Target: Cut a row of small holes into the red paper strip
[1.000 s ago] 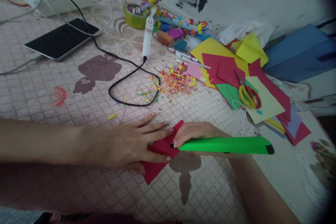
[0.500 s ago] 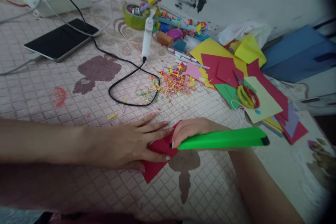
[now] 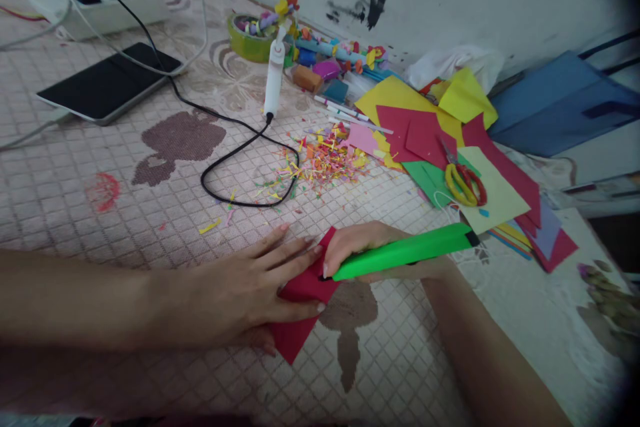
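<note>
A red sheet of paper lies on the tablecloth in front of me. Spread flat over its left part, my left hand holds it down with fingers apart. My right hand is closed around a long bright green stapler-like tool with black ends. The tool's tip rests at the paper's right side, close to my left fingertips, and its far end points right and slightly up. Most of my right fingers are hidden behind the tool.
Beyond my hands lie colourful paper scraps and a glue gun with a looping black cable. Scissors rest on coloured papers at the right. A black tablet-like device and a tape roll sit further back.
The green tool's far end has swung up and to the left, and my right hand has tilted with it. My left hand stays on the paper. The whole view has shifted slightly.
</note>
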The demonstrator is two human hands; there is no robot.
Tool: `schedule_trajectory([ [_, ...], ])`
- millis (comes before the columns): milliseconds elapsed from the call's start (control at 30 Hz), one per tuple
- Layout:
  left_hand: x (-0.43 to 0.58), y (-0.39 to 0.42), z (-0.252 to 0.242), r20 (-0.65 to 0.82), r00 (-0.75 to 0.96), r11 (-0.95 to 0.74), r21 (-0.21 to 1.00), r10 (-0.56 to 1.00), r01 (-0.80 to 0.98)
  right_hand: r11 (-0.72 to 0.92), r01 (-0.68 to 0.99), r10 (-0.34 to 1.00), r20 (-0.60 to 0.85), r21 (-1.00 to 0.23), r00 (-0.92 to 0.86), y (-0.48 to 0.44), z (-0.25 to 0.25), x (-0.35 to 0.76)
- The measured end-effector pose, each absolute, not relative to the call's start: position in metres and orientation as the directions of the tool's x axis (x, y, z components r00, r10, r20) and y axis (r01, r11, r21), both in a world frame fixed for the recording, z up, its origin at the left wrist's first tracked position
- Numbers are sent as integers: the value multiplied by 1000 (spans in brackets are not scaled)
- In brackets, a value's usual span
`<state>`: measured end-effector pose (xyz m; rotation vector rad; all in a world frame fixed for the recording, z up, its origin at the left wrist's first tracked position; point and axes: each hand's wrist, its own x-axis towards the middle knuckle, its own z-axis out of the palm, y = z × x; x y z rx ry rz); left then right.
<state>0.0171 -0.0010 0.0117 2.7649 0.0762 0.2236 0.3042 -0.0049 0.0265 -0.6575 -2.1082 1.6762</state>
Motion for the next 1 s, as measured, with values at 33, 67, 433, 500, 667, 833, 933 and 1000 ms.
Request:
schedule_trajectory([
  [33,17,-1,12,135,988,-934,358,76,23,191,121,565,8,-974,-825,-5,26,304],
  [67,16,-1,12,130,989,-936,353,69,19,195,116,561,13,-974,-828,-5,27,305],
  [433,16,6,18,78,996,-921,390,39,5,192,97,701,67,-977,-710,-23,23,315],
  [500,14,9,16,74,997,-915,404,32,0,192,118,716,57,-974,-696,-25,21,313],
  [667,9,17,10,70,998,-917,398,-6,-33,172,122,729,43,-978,-683,-25,24,305],
  [833,9,20,16,19,999,-926,376,-31,-36,161,114,706,33,-980,-708,-25,25,302],
  [933,11,20,19,5,999,-928,372,-33,-32,150,113,704,26,-982,-710,-24,24,301],
  [1000,12,20,19,25,999,-927,374,-30,-38,142,111,699,20,-984,-715,-23,25,301],
])
